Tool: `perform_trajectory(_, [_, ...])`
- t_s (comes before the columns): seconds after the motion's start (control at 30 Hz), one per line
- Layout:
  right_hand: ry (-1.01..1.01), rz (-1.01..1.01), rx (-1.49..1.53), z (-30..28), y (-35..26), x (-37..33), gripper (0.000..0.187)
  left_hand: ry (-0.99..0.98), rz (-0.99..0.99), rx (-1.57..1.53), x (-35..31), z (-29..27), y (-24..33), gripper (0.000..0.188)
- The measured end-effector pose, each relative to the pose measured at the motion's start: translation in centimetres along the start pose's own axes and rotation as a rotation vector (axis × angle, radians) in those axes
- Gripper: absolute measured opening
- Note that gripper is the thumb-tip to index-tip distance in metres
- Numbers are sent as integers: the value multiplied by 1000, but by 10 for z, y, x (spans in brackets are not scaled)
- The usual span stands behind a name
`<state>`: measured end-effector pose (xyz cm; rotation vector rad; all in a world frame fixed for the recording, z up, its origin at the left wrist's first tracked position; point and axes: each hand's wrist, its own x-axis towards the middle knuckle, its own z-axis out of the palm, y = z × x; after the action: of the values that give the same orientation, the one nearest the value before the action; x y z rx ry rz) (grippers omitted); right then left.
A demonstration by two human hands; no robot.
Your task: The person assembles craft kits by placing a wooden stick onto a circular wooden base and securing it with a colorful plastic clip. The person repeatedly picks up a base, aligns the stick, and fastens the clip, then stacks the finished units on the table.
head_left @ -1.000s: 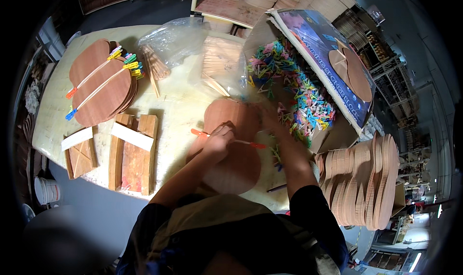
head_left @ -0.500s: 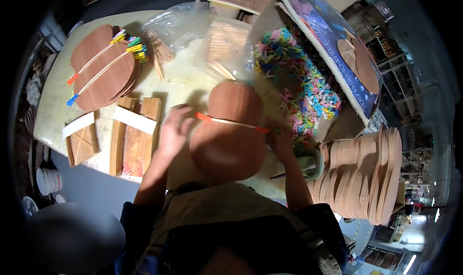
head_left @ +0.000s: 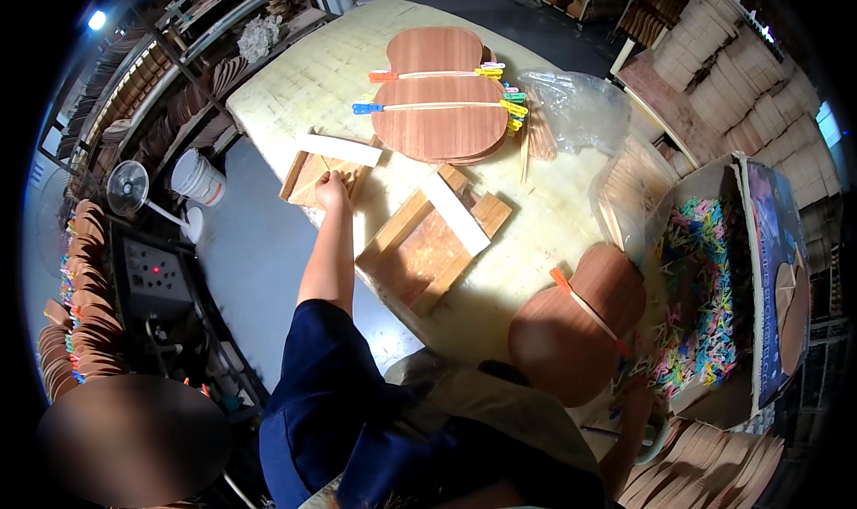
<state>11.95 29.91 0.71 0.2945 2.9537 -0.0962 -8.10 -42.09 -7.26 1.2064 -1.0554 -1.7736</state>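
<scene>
Guitar-shaped panel [head_left: 571, 348] is what we have nearest our body in the head view, lying on the worktable [head_left: 312, 71] by its near edge, beside the cardboard box [head_left: 768, 268] of coloured pegs [head_left: 714, 304]. One thin strip [head_left: 590, 312] crosses its waist, with an orange peg [head_left: 560, 279] at one end and a red peg [head_left: 623, 348] at the other, so that much we count as done. Its wide lower part bears no strip. Toward the worktable's far left corner, the top of a panel stack [head_left: 437, 136] carries two strips [head_left: 437, 107], clipped at both ends; measured against that, we judge our panel to be about halfway, one strip short.

Our left hand [head_left: 332, 191] is well apart from the panel, near the worktable's near edge toward the left corner, at a small wooden frame [head_left: 293, 177] with a white band [head_left: 344, 148] across it. Its fingers are drawn inward; whether they pinch anything we cannot tell. A larger wooden frame [head_left: 406, 219] lies between that hand and the panel. Our right hand [head_left: 636, 404] is much closer, just beside the panel by the near edge; it is too dark and blurred for us to tell whether it is spread, closed or holding something
</scene>
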Motion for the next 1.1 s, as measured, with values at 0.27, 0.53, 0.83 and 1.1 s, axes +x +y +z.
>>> perform_trajectory(0.27, [-154,-68,-81,31,-11,-14,23,-224,545,1137,-15,-24,-3,39])
perform_trajectory(0.53, [-74,22,102,15,-45,-31,32,-520,51,763,-49,-59,19,40])
perform_trajectory(0.83, [24,-19,37,41,-17,-30,26,-140,-168,117,36,-23,-15,14])
perform_trajectory(1.1, [235,172,64,79,-6,-39,34,-170,-5,-168,55,-34,-6,10])
